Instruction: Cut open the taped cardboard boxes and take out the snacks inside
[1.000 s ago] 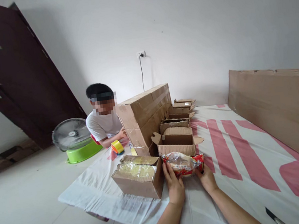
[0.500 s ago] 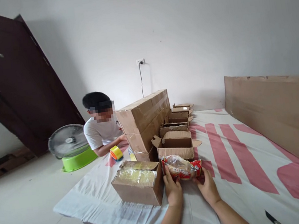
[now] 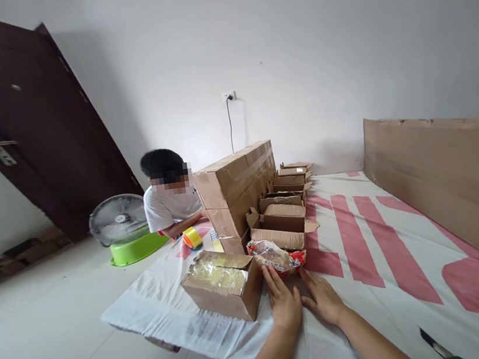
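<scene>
A red-and-clear plastic food packet lies on the covered table, against the near side of an open cardboard box. My left hand has its fingers stretched out, the tips at the packet's near edge. Close beside it, my right hand touches the packet's right end with extended fingers. Neither hand is wrapped round it. Left of the packet stands a closed small cardboard box with shiny tape over its top.
Stacked cardboard boxes form a wall, with several open boxes along it. Behind sits a person in a white shirt, near a yellow tape roll. A cutter knife lies front right; a large cardboard panel stands behind.
The packet has shifted away and left, up to the open box. My fingers have gone from gripping its ends to lying stretched along its near side. The view has turned slightly left.
</scene>
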The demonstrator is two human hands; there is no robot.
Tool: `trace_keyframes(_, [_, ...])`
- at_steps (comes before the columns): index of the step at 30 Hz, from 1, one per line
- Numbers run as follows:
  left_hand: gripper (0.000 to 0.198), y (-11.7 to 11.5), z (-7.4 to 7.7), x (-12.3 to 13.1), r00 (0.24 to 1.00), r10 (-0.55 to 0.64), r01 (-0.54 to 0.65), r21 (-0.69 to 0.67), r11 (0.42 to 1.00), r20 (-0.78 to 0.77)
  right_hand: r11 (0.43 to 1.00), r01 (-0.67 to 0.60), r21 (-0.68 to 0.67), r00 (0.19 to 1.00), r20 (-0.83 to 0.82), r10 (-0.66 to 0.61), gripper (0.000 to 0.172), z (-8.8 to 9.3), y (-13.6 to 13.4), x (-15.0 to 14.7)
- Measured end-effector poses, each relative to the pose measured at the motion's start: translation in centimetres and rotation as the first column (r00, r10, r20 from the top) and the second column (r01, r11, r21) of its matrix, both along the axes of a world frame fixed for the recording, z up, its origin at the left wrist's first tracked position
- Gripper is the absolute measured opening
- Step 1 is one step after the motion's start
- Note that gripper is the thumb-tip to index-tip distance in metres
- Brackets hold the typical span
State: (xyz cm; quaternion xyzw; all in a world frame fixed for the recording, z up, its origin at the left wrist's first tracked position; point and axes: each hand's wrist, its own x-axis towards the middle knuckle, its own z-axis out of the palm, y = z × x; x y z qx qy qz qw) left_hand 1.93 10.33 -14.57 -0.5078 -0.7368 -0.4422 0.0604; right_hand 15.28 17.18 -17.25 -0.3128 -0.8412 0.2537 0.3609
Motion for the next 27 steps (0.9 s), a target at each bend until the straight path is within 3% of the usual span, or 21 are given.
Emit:
trace_keyframes(4, [0.067,0.8,0.6,-0.4,0.987,-0.071,0.063,-0.061,0.996,-0.144,1.0,0.011,0.021,0.999,0.036,-0.011,0.071,-0.1,-0.2,-0.3])
trace_keyframes(7, [0.065,2.0,1.5,-1.2,0.989,-0.054,0.038,-0.116,0.993,-0.137,0.999,0.015,0.039,1.0,0.024,-0.016,0.071,0.1,-0.3,-0.1])
trace_keyframes(10, [0.07,2.0,2.3,-1.6,0.987,-0.078,0.058,-0.147,0.988,-0.138,0.993,0.106,0.042,0.994,-0.03,-0.105,0.062,0.3,-0.6,0.3])
trace_keyframes(13, [0.077,-0.5,2.5,-1.1,0.976,-0.157,0.136,-0.145,0.98,-0.151,0.971,0.239,0.012,0.966,-0.102,-0.237,0.055,0.4,-0.6,0.8])
trace_keyframes(16, [0.071,-4.5,2.3,-1.0,0.909,-0.359,0.352,-0.074,0.933,-0.209,0.95,0.31,-0.033,0.938,-0.149,-0.312,0.046,0.5,-0.5,1.1])
trace_keyframes(18, [0.063,-7.1,2.4,-2.4,0.822,-0.489,0.51,-0.006,0.86,-0.292,0.947,0.317,-0.053,0.933,-0.164,-0.322,0.039,0.6,-0.5,1.2])
trace_keyframes(20, [0.049,-8.7,3.4,-5.5,0.794,-0.496,0.56,0.104,0.822,-0.35,0.949,0.307,-0.067,0.934,-0.169,-0.314,0.032,0.8,-0.7,1.2])
trace_keyframes(21, [0.041,-9.0,4.2,-7.7,0.836,-0.438,0.514,0.191,0.836,-0.331,0.952,0.297,-0.075,0.937,-0.167,-0.306,0.029,1.0,-0.8,1.2])
trace_keyframes(22, [0.033,-9.1,5.3,-10.3,0.919,-0.334,0.384,0.287,0.877,-0.21,0.955,0.285,-0.083,0.942,-0.162,-0.295,0.027,1.2,-0.9,1.2])
trace_keyframes(23, [0.031,-8.9,6.5,-13.1,0.981,-0.194,0.182,0.341,0.922,0.003,0.958,0.27,-0.091,0.947,-0.155,-0.282,0.025,1.4,-1.0,1.3])
trace_keyframes(24, [0.038,-8.6,7.7,-16.1,0.97,-0.055,-0.027,0.333,0.943,0.236,0.962,0.255,-0.099,0.952,-0.148,-0.267,0.024,1.7,-1.1,1.3])
trace_keyframes(25, [0.048,-8.3,8.9,-18.9,0.945,0.016,-0.121,0.305,0.945,0.326,0.965,0.24,-0.105,0.957,-0.14,-0.253,0.024,2.0,-1.3,1.3])
trace_keyframes(27, [0.06,-7.6,10.5,-23.5,0.898,0.07,-0.186,0.231,0.955,0.434,0.969,0.217,-0.114,0.964,-0.13,-0.231,0.025,2.4,-1.5,1.3])
